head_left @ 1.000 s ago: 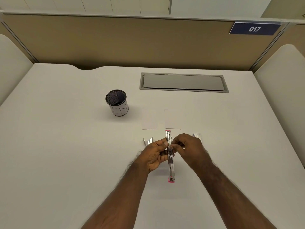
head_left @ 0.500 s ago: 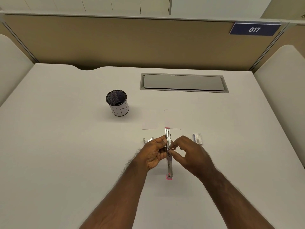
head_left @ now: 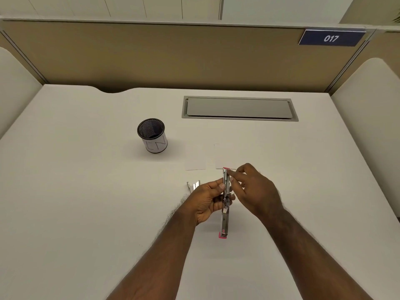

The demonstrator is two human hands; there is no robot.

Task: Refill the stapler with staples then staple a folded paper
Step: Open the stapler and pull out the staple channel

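I am holding one stapler point(head_left: 225, 202), opened out long with a pink tip at each end, lifted over the desk point(head_left: 86, 191) in front of me. My left hand point(head_left: 207, 202) is gripping its middle, thumb on the near side and fingers curled round behind it. My right hand point(head_left: 253, 189) is reaching to the stapler's far end, forefinger and thumb pinching at the metal rail just below the far pink tip; what lies between those fingertips is too small to tell.

Just left of the stapler, beyond my left hand, a small cluster of staples point(head_left: 194, 185) is lying on the desk; I cannot count the strips. Just beyond the stapler's far tip two thin edges of paper point(head_left: 195, 169) are showing, white on white. Farther left and beyond the stapler one mesh cup point(head_left: 152, 135) is standing upright. Well beyond the stapler one grey hatch point(head_left: 239, 108) is sitting flush in the desk, and up on the partition behind it one blue plate point(head_left: 331, 37) is reading 017.
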